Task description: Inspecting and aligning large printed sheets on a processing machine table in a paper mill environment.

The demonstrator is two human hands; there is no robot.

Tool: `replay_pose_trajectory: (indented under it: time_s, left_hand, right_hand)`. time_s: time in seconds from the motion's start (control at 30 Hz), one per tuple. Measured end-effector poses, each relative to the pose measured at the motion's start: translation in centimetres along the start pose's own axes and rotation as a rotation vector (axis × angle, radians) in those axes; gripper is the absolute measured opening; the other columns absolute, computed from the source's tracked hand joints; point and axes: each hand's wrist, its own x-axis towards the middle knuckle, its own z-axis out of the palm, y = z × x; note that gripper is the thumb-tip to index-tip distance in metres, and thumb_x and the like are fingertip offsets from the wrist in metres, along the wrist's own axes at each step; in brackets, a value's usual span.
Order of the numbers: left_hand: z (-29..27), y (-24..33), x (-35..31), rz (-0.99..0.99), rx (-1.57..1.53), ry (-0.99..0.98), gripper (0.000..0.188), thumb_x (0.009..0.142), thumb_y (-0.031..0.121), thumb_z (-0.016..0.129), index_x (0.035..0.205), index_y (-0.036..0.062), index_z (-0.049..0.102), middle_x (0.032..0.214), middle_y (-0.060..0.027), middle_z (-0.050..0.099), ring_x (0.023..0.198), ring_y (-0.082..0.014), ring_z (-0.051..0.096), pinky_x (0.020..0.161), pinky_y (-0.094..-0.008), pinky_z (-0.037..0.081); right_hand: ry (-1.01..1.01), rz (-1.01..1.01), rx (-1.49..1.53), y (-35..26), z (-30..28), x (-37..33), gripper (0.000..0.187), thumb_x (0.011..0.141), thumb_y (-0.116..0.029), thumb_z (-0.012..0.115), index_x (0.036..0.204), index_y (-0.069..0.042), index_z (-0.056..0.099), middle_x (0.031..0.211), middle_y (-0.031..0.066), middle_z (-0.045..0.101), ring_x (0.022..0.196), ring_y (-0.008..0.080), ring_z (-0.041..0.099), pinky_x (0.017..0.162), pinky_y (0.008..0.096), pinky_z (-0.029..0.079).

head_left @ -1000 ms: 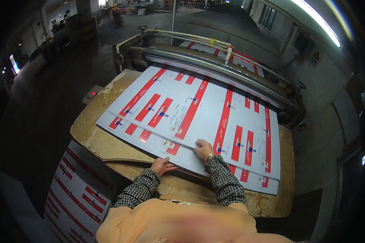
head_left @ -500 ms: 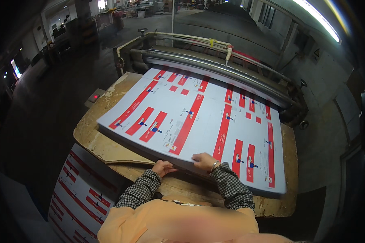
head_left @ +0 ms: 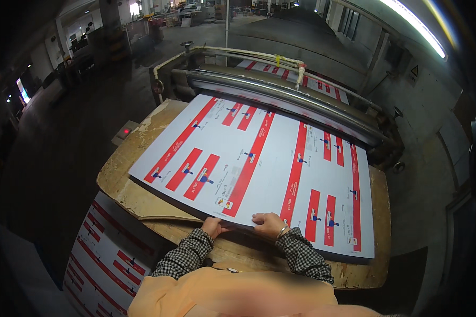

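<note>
A stack of printed sheets, white with red bands and small blue marks, lies flat on a worn wooden bench, its far edge close to the long metal roller of a roller machine. The right hand rests at the middle of the stack's near edge, its fingers bent and touching the top sheet; whether they pinch that sheet cannot be told, since the thumb is hidden. Just beside it, the left hand touches the same near edge from the front, lower down, with curled fingers partly out of sight, so whether it grasps the stack cannot be told either. Both forearms wear black-and-white checked sleeves, and a metal bracelet circles the right wrist. A cream-coloured pipe runs above the roller, and more printed sheets show beyond it. Below the bench's left side, other sheets with red bands lie lower down. A small box with a lit red lamp sits by the bench's far left edge, and a handwheel stands at the machine's right end
</note>
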Motion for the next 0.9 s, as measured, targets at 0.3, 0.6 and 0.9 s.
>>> replay_pose_trajectory:
  time_s: [0.3, 0.6, 0.9]
  left_hand:
    - [0.4, 0.4, -0.2, -0.028, -0.053, -0.039, 0.034, 0.088, 0.011, 0.043, 0.116, -0.0076, 0.034, 0.115, -0.0201, 0.045, 0.105, -0.0366, 0.048, 0.084, -0.0453, 0.048]
    - [-1.2, -0.2, -0.1, -0.021, 0.045, -0.099, 0.026, 0.083, 0.002, 0.044, 0.106, -0.0083, 0.045, 0.102, -0.0174, 0.054, 0.094, -0.0283, 0.057, 0.079, -0.0413, 0.05]
    - [1.4, 0.3, -1.2, -0.057, -0.051, 0.14, 0.032, 0.085, 0.004, 0.029, 0.112, -0.0059, 0.044, 0.105, -0.0187, 0.054, 0.097, -0.0333, 0.054, 0.087, -0.0505, 0.044]
  right_hand:
    - [0.136, 0.183, -0.098, 1.6, -1.5, 6.2, 0.059, 0.063, -0.031, 0.068, 0.111, 0.001, 0.053, 0.12, 0.0181, 0.048, 0.116, 0.0312, 0.04, 0.095, 0.0323, 0.035]
    - [0.005, -0.08, -0.48, -0.1, 0.8, 1.6, 0.077, 0.06, -0.036, 0.069, 0.124, -0.005, 0.038, 0.129, 0.0283, 0.032, 0.122, 0.0418, 0.027, 0.099, 0.0457, 0.026]
    - [0.166, -0.171, 0.083, -3.0, -4.7, -0.1, 0.031, 0.071, -0.013, 0.056, 0.097, 0.003, 0.059, 0.105, 0.0184, 0.058, 0.09, 0.0237, 0.06, 0.078, 0.0269, 0.048]
